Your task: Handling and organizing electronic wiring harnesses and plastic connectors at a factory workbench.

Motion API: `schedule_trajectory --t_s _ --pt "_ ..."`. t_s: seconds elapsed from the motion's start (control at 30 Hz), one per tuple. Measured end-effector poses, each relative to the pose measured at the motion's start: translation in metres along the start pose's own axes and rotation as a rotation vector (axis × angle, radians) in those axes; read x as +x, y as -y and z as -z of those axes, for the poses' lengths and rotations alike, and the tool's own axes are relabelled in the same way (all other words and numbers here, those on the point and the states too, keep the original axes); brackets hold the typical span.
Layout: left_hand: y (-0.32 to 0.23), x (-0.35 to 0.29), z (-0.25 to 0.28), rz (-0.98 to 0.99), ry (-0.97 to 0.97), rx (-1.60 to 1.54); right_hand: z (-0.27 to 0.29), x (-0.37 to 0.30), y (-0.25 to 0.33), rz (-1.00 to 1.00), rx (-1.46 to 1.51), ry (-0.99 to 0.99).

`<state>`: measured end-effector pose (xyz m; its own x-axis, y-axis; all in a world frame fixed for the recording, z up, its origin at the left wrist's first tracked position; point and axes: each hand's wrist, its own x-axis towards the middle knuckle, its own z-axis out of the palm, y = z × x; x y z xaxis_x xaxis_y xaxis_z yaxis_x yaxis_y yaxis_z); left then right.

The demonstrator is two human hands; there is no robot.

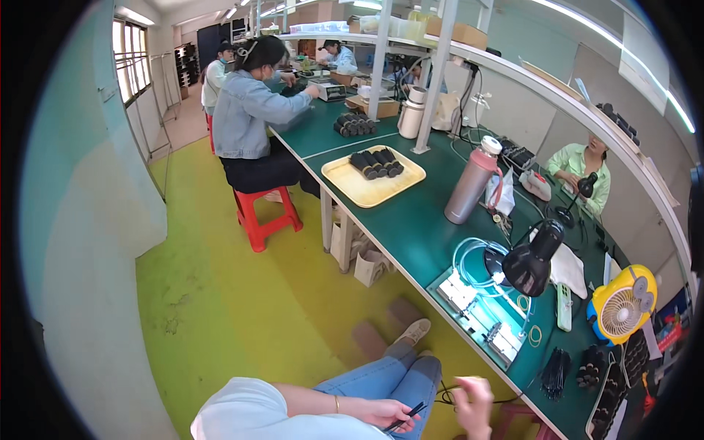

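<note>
My left hand [392, 413] is low in the view, over my lap, closed around a few thin black rods [408, 418] that point up to the right. A thin bracelet circles that wrist. My right hand [473, 403] is raised beside it, close to the table's front edge; motion smears its fingers, and I cannot make out whether they hold anything. A black cable runs behind it. Nearest to it on the green table [433, 235] lie a brightly lit metal fixture [480, 317] with two clamp-like blocks and a loose bunch of black rods [556, 372].
A black desk lamp [532, 260] bends over the fixture, near coiled blue tubing [469, 257]. A yellow fan [623, 306] is at the right. A pink flask [474, 180] and a cream tray [374, 192] with banded black bundles stand farther back. A co-worker sits on a red stool [265, 218].
</note>
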<state>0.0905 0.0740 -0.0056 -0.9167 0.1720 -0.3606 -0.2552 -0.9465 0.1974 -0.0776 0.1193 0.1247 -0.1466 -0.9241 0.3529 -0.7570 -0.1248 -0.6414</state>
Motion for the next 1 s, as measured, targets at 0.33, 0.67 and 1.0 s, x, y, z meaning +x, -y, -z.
schedule_trajectory --t_s 0.33,0.67,1.0 --pt "0.016 0.011 0.010 -0.080 0.026 0.200 -0.056 -0.027 -0.007 -0.444 0.309 0.683" --pt "-0.014 0.003 0.017 -0.124 -0.044 0.140 -0.073 -0.077 -0.059 -0.856 0.739 -0.354" --pt "-0.034 0.027 0.142 -0.231 -0.263 -0.075 -0.123 -0.233 -0.182 -1.104 0.343 -0.121"
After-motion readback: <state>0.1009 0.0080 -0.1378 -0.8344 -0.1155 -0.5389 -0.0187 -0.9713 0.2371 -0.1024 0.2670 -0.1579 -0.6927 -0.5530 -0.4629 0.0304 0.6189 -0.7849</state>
